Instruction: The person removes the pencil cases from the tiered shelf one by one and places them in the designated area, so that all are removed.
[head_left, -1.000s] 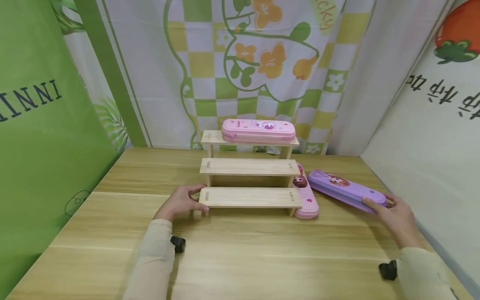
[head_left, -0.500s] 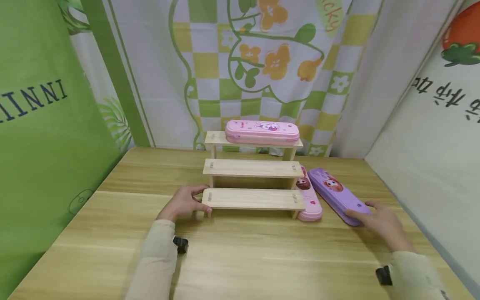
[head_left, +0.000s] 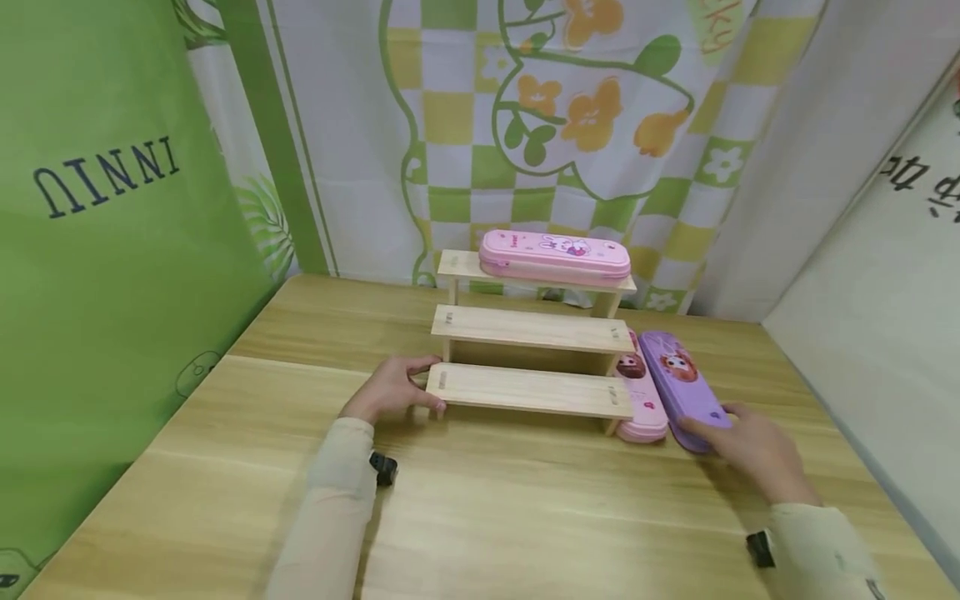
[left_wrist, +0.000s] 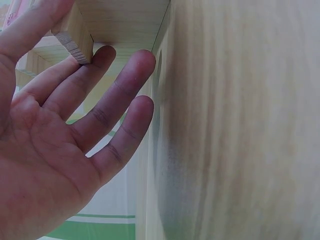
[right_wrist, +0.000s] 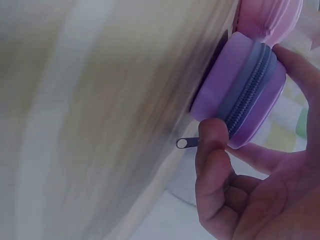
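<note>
A three-step wooden display rack (head_left: 531, 389) stands on the table. At the left end of its lowest step is my left hand (head_left: 393, 387), thumb at the front edge and a finger behind. In the left wrist view the other fingers of that hand (left_wrist: 75, 120) are spread and hold nothing. My right hand (head_left: 761, 450) grips the near end of a purple pencil case (head_left: 686, 392), its zipper (right_wrist: 248, 85) facing the right wrist camera. Beside it lies a pink pencil case (head_left: 643, 400), partly hidden by the rack's right end. Another pink pencil case (head_left: 555, 257) rests on the top step.
The wooden table (head_left: 480, 508) extends in front of the rack. Behind hangs a checkered curtain (head_left: 540, 150) with flowers. A green panel (head_left: 97, 275) borders the left side, and a white panel (head_left: 885, 275) with printed characters the right.
My right hand has turned the purple pencil case from slanting rightward to lying nearly alongside the pink one. The left hand stays at the rack while the head view has shifted.
</note>
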